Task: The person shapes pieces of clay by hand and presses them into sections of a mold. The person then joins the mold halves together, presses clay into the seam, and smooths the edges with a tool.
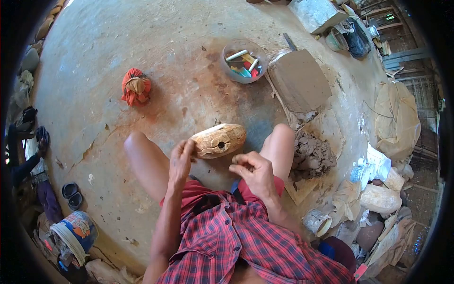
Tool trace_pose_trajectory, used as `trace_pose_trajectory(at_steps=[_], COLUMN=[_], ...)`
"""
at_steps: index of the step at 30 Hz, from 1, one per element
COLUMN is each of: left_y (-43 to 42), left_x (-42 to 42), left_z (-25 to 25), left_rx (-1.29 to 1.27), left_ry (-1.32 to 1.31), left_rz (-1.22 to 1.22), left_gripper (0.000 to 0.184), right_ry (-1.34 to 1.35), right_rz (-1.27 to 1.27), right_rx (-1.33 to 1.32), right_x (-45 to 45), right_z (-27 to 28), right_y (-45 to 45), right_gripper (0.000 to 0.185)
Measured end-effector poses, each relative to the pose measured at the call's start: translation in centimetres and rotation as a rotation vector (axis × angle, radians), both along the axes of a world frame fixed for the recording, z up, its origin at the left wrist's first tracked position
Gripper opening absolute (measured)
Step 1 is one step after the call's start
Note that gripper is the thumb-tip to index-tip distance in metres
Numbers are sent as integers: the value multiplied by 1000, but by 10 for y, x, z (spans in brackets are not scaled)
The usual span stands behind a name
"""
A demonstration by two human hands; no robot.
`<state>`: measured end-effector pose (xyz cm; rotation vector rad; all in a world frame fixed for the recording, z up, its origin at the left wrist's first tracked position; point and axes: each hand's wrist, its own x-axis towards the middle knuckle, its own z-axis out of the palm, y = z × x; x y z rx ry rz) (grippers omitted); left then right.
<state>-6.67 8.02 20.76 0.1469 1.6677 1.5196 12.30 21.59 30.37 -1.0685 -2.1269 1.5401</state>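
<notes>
A pale tan, rounded block with a dark hole in its side (220,141) sits on the floor between my knees. It looks like wood or plaster; which, I cannot tell. At its left end is my left hand (181,158), fingers curled and pressed together, overlapping the block's edge; whether they touch it I cannot tell. My right hand (255,171) is apart from the block, below and right of it. Its thumb and fingers are drawn into a pinch. Anything between the fingertips of either hand is too small to make out.
Ahead stand an orange cloth bundle (136,87) and a clear bowl (245,61) of coloured tools. To the right lie a smooth clay slab (302,80), a knife (290,42) and a clay heap (312,156). A bucket (75,234) and sandals (72,195) are at left.
</notes>
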Motion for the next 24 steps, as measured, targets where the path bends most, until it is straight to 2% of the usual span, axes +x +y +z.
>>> trace_pose_trajectory(at_steps=[1, 2, 3, 4, 6, 8, 10, 13, 14, 16, 20, 22, 24], left_y=[6, 15, 23, 32, 53, 64, 72, 73, 73, 72, 73, 72, 73], left_x=[-4, -7, -7, -6, 2, 15, 21, 23, 24, 23, 25, 25, 25], left_z=[-22, -36, -47, -57, -69, -82, -87, -80, -83, -88, -90, -90, -90], left_rx=[-11, -9, -54, -99, -124, -149, -340, -340, -343, -346, -362, -356, -366], left_ry=[81, 76, 221, 366, 420, 474, 665, 524, 518, 581, 677, 727, 720], left_rz=[123, 126, 162, 200, 201, 197, 81, 112, 115, 117, 121, 138, 150], left_gripper=[36, 36, 36, 37, 35, 34, 36, 36, 36, 29, 27, 25, 25], right_ry=[6, -60, -128, -135, -303, -339, -415, -498, -504, -571, -644, -513, -523], right_rz=[-15, -25, -36, -30, 77, 109, 184, 222, 227, 315, 290, 194, 181], right_rx=[26, -108, -242, -240, -239, -179, -90, 0, 0, 190, 56, -111, -125], right_x=[1, -1, -5, -12, -28, -37, -42, -45, -46, -52, -65, -63, -64], right_z=[-19, -32, -39, -39, -40, -48, -57, -60, -61, -60, -63, -72, -74], right_y=[5, 9, 12, 14, 12, 9, 11, 9, 8, 5, 5, 1, -4], right_gripper=[28, 35, 41, 41, 50, 53, 62, 61, 61, 58, 63, 70, 73])
